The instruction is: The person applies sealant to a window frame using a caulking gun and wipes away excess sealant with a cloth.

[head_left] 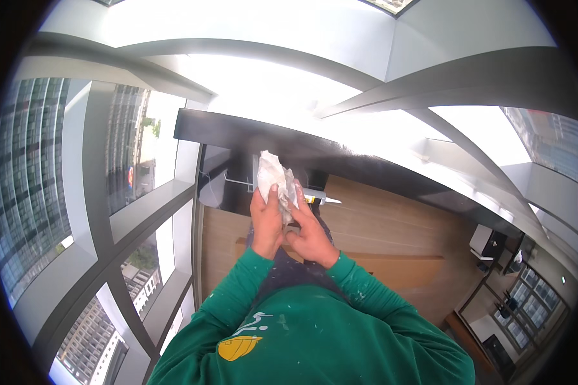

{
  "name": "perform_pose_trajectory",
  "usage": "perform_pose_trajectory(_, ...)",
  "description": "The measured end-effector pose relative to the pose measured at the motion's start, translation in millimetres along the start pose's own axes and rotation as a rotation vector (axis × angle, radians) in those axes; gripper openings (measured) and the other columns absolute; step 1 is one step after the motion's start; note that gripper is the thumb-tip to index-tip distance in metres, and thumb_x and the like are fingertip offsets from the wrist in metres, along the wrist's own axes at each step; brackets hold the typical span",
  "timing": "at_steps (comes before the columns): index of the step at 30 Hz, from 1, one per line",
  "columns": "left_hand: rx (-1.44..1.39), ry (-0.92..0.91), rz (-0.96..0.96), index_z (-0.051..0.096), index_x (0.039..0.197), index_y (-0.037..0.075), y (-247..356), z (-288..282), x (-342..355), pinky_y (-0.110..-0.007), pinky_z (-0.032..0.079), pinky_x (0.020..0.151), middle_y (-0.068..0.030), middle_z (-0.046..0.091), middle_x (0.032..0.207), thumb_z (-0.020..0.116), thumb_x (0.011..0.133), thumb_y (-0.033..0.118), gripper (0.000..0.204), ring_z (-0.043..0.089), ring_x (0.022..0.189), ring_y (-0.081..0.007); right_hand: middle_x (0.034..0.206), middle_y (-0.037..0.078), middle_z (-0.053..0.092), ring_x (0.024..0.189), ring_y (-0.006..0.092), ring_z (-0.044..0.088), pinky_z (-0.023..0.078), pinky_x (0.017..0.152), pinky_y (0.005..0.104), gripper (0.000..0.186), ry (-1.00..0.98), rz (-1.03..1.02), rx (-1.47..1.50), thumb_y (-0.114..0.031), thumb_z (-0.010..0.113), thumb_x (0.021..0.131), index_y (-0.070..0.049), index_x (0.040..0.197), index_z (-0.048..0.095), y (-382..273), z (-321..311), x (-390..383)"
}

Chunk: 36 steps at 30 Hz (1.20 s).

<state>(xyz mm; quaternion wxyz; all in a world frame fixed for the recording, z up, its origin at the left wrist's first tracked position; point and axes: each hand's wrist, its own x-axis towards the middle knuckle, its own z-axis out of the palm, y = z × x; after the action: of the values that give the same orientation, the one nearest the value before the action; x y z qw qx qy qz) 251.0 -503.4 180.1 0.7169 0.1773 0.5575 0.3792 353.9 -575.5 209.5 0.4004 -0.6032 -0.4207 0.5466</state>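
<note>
A crumpled, off-white wipe [273,174], stained grey in places, is bunched between my two hands in front of my body. My left hand [267,218] grips it from the left, thumb pressed on top. From the right, my right hand [310,230] closes on its lower part. Just beyond my right fingers shows a sealant cartridge [316,196], its white nozzle pointing right. A thin metal frame [239,181] lies to the left of the wipe; I cannot tell whether it belongs with the cartridge. My hands hide much of what lies beneath.
A dark ledge [263,136] runs across beyond my hands, below bright windows. Tall window frames [151,204] stand on the left. Below is a wood-look floor [392,221] with a brown flat board or box [398,268]. A white object [483,240] stands at the right.
</note>
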Motion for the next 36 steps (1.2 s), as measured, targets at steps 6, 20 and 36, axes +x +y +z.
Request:
perform_pose_trajectory(6, 0.072, 0.052, -0.006, 0.057, 0.131, -0.003, 24, -20, 25, -0.034, 0.053, 0.090, -0.0098, 0.067, 0.120, 0.058, 0.106, 0.016, 0.031, 0.064, 0.106, -0.0172, 0.170, 0.027, 0.015, 0.153, 0.0465, 0.027, 0.032, 0.120, 0.0483, 0.076, -0.061, -0.143, -0.349, 0.009, 0.055, 0.070, 0.004, 0.146, 0.051, 0, 12, 27)
perform_pose_trajectory(20, 0.774, -0.252, 0.776, 0.056, 0.128, -0.003, 184, -57, 220, -0.036, 0.053, 0.085, -0.0167, 0.071, 0.109, 0.062, 0.104, 0.021, 0.034, 0.069, 0.097, -0.0229, 0.113, 0.016, 0.072, 0.108, 0.0338, 0.068, 0.049, 0.098, 0.0410, 0.025, 0.205, -0.360, -0.526, 0.001, 0.059, 0.091, -0.003, 0.113, 0.069, -24, -3, 176)
perform_pose_trajectory(36, 1.179, -0.328, 1.114, 0.059, 0.132, 0.012, 177, 2, 428, -0.047, 0.055, 0.085, -0.0159, 0.073, 0.106, 0.062, 0.096, 0.020, 0.037, 0.069, 0.093, -0.0384, 0.118, 0.014, 0.062, 0.101, 0.0287, 0.065, 0.060, 0.081, 0.0478, 0.029, -0.056, 1.003, -0.225, -0.017, 0.057, 0.101, 0.000, 0.125, 0.054, 320, -89, 414)
